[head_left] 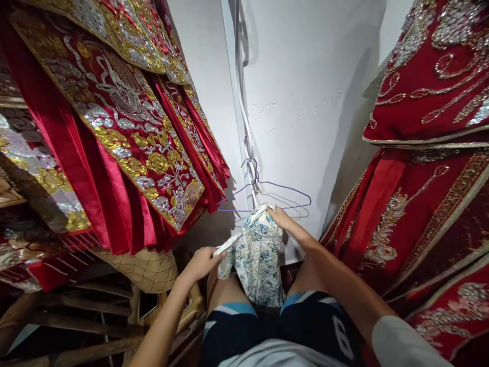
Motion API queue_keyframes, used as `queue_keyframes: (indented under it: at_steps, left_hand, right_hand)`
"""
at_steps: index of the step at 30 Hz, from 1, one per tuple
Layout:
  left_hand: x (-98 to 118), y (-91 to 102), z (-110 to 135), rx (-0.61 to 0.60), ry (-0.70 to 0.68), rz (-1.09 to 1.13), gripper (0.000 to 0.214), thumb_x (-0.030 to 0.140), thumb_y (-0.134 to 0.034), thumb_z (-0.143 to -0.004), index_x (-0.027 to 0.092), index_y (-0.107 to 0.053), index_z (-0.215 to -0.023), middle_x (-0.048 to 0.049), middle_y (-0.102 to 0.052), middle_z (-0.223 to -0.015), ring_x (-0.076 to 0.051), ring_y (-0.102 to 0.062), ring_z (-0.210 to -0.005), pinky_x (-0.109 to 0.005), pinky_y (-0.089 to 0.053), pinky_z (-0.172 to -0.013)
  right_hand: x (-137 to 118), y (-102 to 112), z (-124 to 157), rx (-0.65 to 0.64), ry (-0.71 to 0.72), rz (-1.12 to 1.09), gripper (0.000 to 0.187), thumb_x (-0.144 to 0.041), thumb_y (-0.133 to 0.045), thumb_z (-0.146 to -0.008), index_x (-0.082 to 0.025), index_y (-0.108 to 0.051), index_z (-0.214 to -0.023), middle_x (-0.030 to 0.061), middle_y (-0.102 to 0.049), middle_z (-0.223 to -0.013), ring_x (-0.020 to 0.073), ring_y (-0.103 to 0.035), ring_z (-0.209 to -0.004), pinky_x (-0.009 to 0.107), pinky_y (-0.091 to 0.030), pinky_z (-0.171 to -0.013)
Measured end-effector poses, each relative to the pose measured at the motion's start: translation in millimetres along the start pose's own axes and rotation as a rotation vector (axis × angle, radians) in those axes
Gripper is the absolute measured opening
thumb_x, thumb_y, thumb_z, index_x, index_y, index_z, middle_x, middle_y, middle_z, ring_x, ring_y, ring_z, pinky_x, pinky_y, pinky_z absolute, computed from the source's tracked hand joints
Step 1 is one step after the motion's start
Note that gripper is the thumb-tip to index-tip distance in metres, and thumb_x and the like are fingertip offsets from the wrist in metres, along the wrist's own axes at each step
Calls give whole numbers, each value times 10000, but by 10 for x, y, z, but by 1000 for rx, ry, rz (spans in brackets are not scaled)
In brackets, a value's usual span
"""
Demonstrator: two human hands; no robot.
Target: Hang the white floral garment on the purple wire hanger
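Observation:
A white shirt with blue flowers (pixel 260 260) hangs down in front of my knees, its collar uppermost. My left hand (pixel 200 262) is closed on a pulled-out edge of it, which looks like a sleeve end, and stretches it to the left. At the top right of the shirt, my right hand (pixel 280 217) pinches the cloth near the collar. Just beyond, a purple wire hanger (pixel 284 184) hangs from a ring by the white pole. The collar overlaps the hanger's lower bar in view; whether they touch I cannot tell.
A white pole (pixel 240 86) runs up the white wall (pixel 298 66). Red embroidered garments (pixel 126 112) with gold and silver hang at left, and more red beaded garments (pixel 431 112) at right. Wooden furniture (pixel 87 306) stands at lower left.

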State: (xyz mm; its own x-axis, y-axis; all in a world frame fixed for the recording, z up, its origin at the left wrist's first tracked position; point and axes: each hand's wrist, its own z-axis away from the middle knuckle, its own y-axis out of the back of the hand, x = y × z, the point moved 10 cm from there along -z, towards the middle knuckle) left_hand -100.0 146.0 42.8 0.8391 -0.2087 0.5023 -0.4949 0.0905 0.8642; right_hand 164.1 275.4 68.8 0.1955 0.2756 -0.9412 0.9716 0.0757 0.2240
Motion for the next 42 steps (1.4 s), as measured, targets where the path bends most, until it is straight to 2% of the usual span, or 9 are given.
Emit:
queue_keyframes:
  at_steps: [7, 12, 17, 21, 26, 30, 34, 39, 42]
  left_hand:
    - [101, 361, -204, 54, -135, 137, 494, 543, -416, -918, 180, -706, -750, -79, -732, -1053, -272, -641, -997, -336, -462, -938]
    - [396, 732, -266, 301, -236, 162, 410, 501, -477, -896, 197, -751, -877, -111, -662, -1281, -301, -518, -1288, -430, -335, -1134]
    - [834, 915, -451, 437, -285, 237, 279, 403, -532, -884, 183, -671, -782, -100, -684, -1220, -278, -600, -1166, -375, -428, -1021]
    - [1125, 919, -586, 513, -297, 198, 181, 323, -554, -868, 191, -618, -973, -67, -694, -1066, -229, -638, -957, -331, -464, -867]
    - [1105, 911, -649, 527, -276, 184, 280, 289, -457, -918, 187, -622, -1120, -59, -695, -1052, -224, -633, -944, -307, -449, -856]
    - [1073, 896, -681, 506, -275, 187, 315, 313, -436, -933, 165, -663, -1094, -65, -707, -1020, -227, -636, -922, -302, -453, -849]
    - [1072, 863, -703, 501, -257, 190, 328, 317, -427, -936, 157, -685, -1062, -59, -704, -966, -218, -629, -886, -294, -451, -828]
    - [1042, 863, -696, 490, -223, 185, 332, 336, -425, -937, 163, -693, -1031, -39, -696, -891, -206, -611, -814, -290, -448, -800]
    - [1056, 885, -687, 479, -238, 168, 327, 335, -422, -942, 170, -693, -1020, -36, -683, -868, -205, -607, -810, -291, -445, -796]
  right_hand:
    - [-36, 295, 279, 95, 7, 20, 287, -431, -602, -713, -197, -498, -583, -17, -507, -567, 141, -446, -580, 255, -334, -545]
    - [-182, 446, 424, 107, 10, 32, 265, -403, -614, -704, -188, -532, -575, -5, -537, -569, 150, -469, -590, 257, -336, -545]
    - [-189, 225, 553, 67, -14, 7, 275, -420, -619, -717, -158, -612, -635, 23, -605, -609, 176, -543, -612, 269, -399, -567]
    - [-256, 169, 586, 30, 5, -9, 274, -426, -606, -750, -159, -640, -699, 40, -658, -697, 213, -603, -697, 296, -457, -636]
    - [-635, 999, 606, 376, 221, 137, 501, -328, -680, -713, -193, -610, -1190, 104, -665, -1157, 258, -618, -978, 374, -459, -907]
    - [-779, 1531, 649, 513, 249, 228, 529, -343, -687, -732, -174, -614, -1227, 114, -680, -1088, 240, -607, -848, 373, -475, -813]
    - [-838, 1594, 763, 501, 255, 277, 352, -345, -721, -708, -186, -673, -1018, 42, -668, -817, 210, -590, -727, 335, -471, -728]
    - [-846, 1580, 915, 544, 289, 213, 849, -290, -726, -724, -185, -358, -1482, 45, -689, -844, 224, -636, -766, 347, -501, -763]
    - [-796, 1585, 836, 472, 254, 270, 739, -277, -701, -738, -164, -480, -1434, 88, -721, -940, 241, -647, -833, 373, -506, -802]
